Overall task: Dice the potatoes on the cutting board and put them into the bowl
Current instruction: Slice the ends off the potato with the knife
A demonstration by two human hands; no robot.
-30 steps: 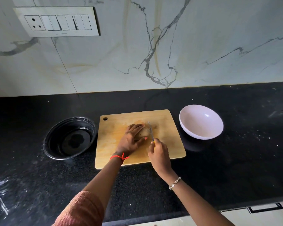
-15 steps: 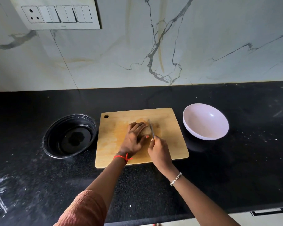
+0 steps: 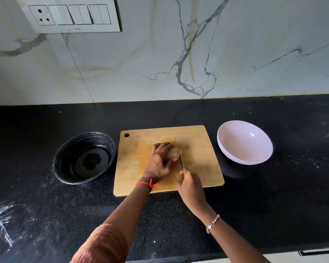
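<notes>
Our left hand curls over the potato at mid cutting board. Our right hand grips the knife, blade at the potato's right side, pointing away. The bowl sits farther right.

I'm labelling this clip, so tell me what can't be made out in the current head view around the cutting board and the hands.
Head view:
Potato: mostly covered by the left hand; whether it has cuts cannot be told.
Knife: handle hidden inside the right hand; blade seen edge-on, thin.
Black bowl: dark patch inside, liquid or reflection unclear.
Left sleeve: cut off by the bottom edge.
</notes>
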